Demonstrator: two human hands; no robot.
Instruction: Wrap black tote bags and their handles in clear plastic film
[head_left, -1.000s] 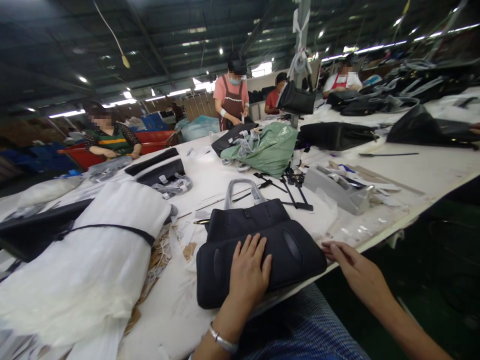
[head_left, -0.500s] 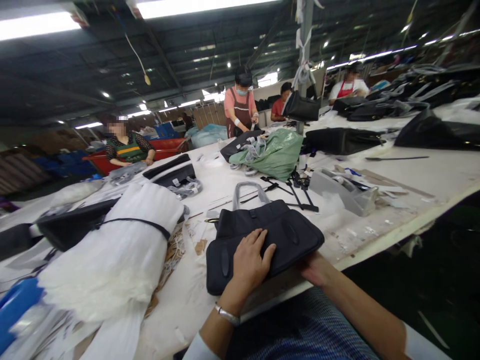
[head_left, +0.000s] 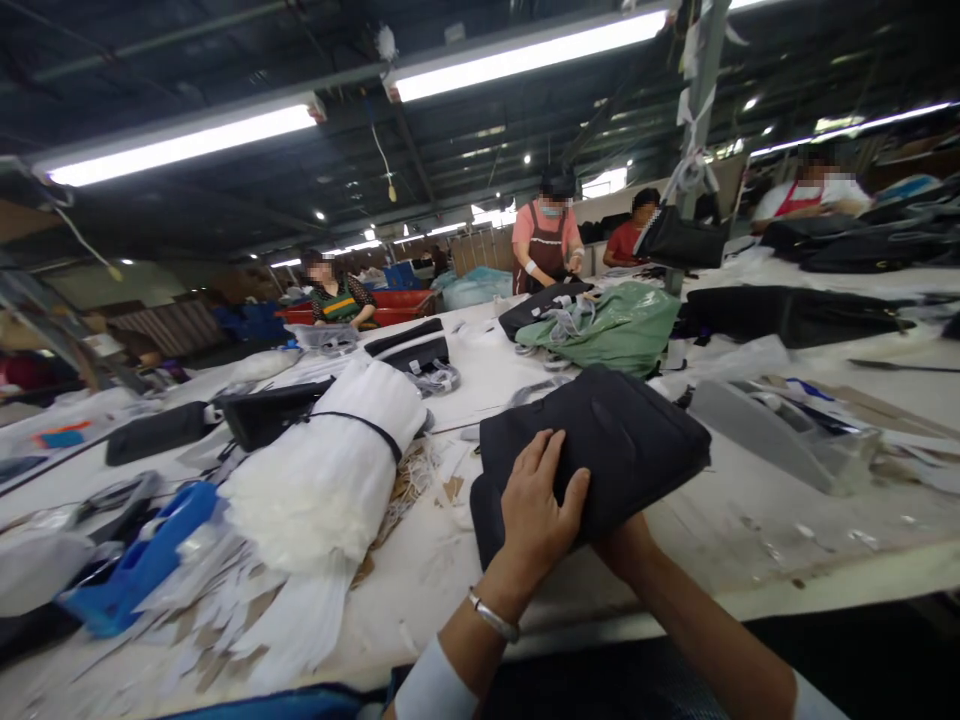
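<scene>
A black handbag (head_left: 592, 450) is in front of me, tilted, its right side raised above the table. My left hand (head_left: 541, 495) lies flat on its upper face, thumb apart from the fingers. My right hand (head_left: 628, 545) reaches under the bag's near right edge and bears it from below; the bag hides its fingers. Behind the bag, a wrapped grey handle (head_left: 536, 390) shows in part.
Left of the bag lies a strapped roll of white foam sheet (head_left: 337, 465), beside a blue plastic holder (head_left: 142, 560). A grey tape dispenser (head_left: 772, 430) stands on the right. Beyond are a green plastic bag (head_left: 622, 325), more black bags and several co-workers.
The handbag's right side has been tipped up, and its handle is now mostly hidden behind it. Both hands stay on the bag. My view has swung to the left.
</scene>
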